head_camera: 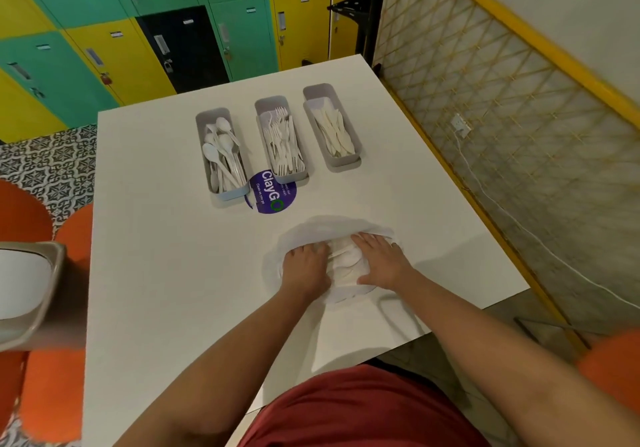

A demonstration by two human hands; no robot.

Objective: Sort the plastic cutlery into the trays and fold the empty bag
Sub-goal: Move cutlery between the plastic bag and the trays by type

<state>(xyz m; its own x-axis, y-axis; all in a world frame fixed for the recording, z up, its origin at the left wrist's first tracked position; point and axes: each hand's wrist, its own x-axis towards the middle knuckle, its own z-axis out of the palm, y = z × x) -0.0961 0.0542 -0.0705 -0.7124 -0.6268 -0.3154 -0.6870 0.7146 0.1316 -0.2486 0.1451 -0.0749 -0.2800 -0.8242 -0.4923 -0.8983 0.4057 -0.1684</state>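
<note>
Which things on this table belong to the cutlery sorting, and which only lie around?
Part of the job:
- spoon tray
- fork tray
- knife tray
- plastic bag, with cutlery inside
- left hand and right hand, both on the bag

Just lying about:
- purple sticker
- white cable

Three trays [279, 141] side by side on table [156, 256], behind bag [332, 238].

Evenly lit indoors; soft shadows beneath forearms on table [156, 238]; wide-angle bowing at edges; blur toward 9 o'clock.
</note>
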